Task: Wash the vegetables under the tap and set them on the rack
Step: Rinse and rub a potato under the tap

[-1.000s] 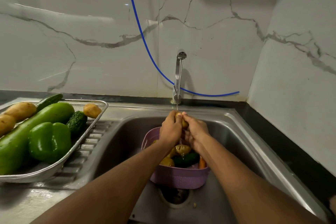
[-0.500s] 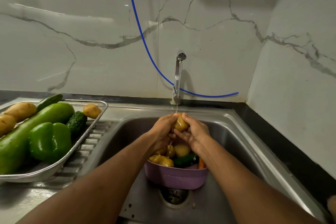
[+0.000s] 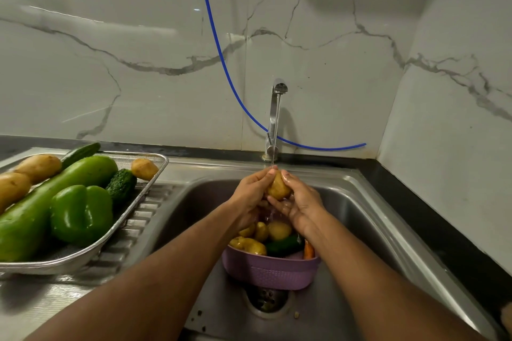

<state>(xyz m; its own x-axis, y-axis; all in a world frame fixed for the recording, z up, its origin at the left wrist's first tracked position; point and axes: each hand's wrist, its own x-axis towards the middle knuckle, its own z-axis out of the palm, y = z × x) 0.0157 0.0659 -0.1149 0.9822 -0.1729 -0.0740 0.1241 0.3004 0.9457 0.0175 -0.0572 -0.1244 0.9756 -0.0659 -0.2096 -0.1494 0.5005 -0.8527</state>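
Holding a potato (image 3: 278, 188) under the thin stream from the tap (image 3: 275, 119), the left hand (image 3: 250, 196) and the right hand (image 3: 300, 202) meet above the sink (image 3: 360, 219), each with its fingers curled round the potato so that it is clasped between the two palms. The water falls on the top of the potato and runs down past the hands. Directly below them a purple basket (image 3: 270, 271) stands in the sink over the drain (image 3: 267, 299); it holds several more potatoes (image 3: 278, 230), a dark green cucumber (image 3: 282, 245) and, at its right edge, a carrot (image 3: 308, 250). On the ribbed draining board to the left of the sink rests a metal mesh rack (image 3: 83, 257), which carries a long pale green gourd (image 3: 52, 202), a green bell pepper (image 3: 81, 213) lying against the gourd's near side, a bumpy dark green cucumber (image 3: 122, 184) just beyond the pepper, a small potato (image 3: 144, 169) in the far right corner, two larger potatoes (image 3: 38, 167) at the left and a smooth cucumber (image 3: 81, 151) along the far rim. A blue hose (image 3: 221, 63) hangs down the marble wall and passes behind the tap.
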